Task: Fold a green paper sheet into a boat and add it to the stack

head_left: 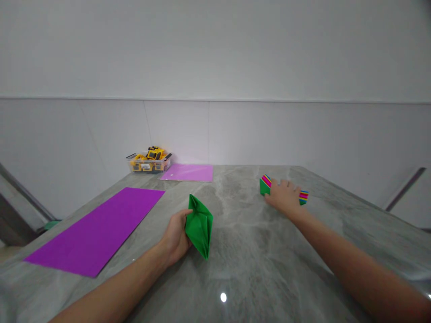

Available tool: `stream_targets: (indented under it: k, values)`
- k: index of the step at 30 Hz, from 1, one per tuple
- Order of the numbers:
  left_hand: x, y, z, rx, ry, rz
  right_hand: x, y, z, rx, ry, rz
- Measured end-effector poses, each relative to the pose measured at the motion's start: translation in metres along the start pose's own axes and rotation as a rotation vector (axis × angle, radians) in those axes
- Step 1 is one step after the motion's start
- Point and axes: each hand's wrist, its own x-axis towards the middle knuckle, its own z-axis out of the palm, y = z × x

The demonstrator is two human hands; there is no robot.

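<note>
In the head view, my left hand (178, 235) is closed on the left edge of a green folded paper piece (199, 226). This piece is held above the grey table, roughly upright, its pointed ends up and down and a crease down its middle. Farther off to the right, my right hand (285, 195) is closed over a green paper piece with pink, yellow and blue stripes (265, 185). Its two ends stick out on either side of my fingers. The middle of that striped piece is hidden under my hand, so I cannot tell its whole shape.
A purple sheet (101, 229) lies on the left of the grey marbled table (242, 269). Toward the back lies a lighter pink-purple sheet (188, 172), beside a clear plastic box (148, 167) with yellow toy vehicle parts. A white wall (252, 130) rises behind.
</note>
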Motion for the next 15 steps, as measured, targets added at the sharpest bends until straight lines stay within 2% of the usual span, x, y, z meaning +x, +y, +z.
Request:
stream_targets:
  k: [1,5,10,13,15]
  values:
    - [0.000,0.001,0.000,0.008,0.002,0.016,0.003,0.008,0.003,-0.079,-0.103,0.022]
    - [0.002,-0.001,-0.003,0.046,0.022,0.074,0.003,0.015,0.004,-0.114,-0.154,-0.023]
    - [0.001,-0.006,-0.007,0.162,0.026,0.119,-0.009,-0.010,-0.010,-0.042,-0.249,-0.173]
    - [-0.002,-0.007,-0.006,0.262,0.008,0.164,-0.026,-0.030,-0.020,0.047,-0.271,-0.279]
    - [-0.005,-0.007,-0.003,0.275,0.039,0.160,-0.040,-0.043,-0.026,0.106,-0.268,-0.362]
